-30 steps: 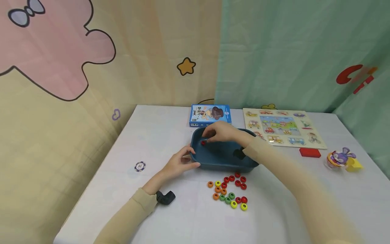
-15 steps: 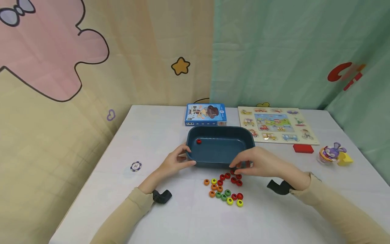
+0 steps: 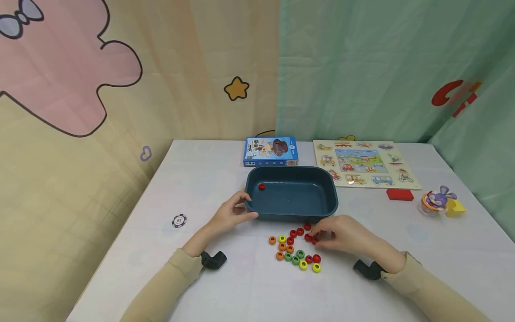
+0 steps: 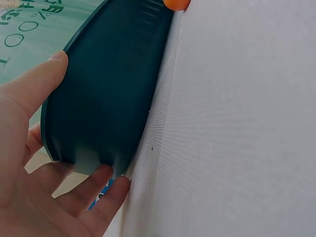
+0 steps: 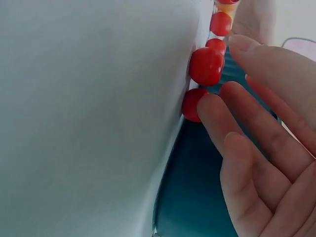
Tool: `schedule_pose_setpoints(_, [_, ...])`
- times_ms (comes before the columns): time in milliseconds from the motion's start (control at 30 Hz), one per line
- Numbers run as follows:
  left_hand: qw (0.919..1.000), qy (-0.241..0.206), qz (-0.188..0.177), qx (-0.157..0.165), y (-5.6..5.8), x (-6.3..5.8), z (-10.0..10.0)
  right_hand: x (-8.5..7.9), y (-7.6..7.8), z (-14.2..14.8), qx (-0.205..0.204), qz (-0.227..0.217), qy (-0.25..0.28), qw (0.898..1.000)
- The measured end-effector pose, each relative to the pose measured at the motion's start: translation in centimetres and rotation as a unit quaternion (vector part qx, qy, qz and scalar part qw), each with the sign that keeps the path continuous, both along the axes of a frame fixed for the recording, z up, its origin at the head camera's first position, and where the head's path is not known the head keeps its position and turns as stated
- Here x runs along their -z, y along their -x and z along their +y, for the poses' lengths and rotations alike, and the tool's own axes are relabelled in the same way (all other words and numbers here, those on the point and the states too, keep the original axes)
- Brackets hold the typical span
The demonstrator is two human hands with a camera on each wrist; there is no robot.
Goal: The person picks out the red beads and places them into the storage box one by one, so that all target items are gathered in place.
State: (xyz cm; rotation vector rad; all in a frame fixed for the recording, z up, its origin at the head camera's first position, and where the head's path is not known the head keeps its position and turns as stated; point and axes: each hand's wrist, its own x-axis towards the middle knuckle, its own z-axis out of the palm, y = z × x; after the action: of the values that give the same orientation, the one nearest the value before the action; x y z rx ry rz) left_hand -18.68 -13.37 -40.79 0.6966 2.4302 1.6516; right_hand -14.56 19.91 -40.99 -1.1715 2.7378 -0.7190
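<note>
Compared with a second ago, the right hand (image 3: 342, 233) is out of the tray (image 3: 297, 199) and down at the red beads (image 3: 308, 237) on the table (image 3: 225, 295), just in front of the tray's near side. Its thumb and fingers stand apart; whether a fingertip touches a bead is hard to tell. The left hand (image 3: 230, 213) stays clamped on the tray's left end. A single red bead (image 3: 262, 186) still lies inside, toward the far left corner. The tray sits flat, mouth upward, its long axis running left to right, one long side facing the person and the other toward the blue box (image 3: 270, 153)
</note>
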Motion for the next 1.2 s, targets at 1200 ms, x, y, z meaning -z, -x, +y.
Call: schedule_pose_setpoints(1200, [0.9999,0.005,-0.009,0.004,-0.5,-0.7,0.1,-10.1,8.9,-3.8,-0.066,-0.020,-0.001,0.998])
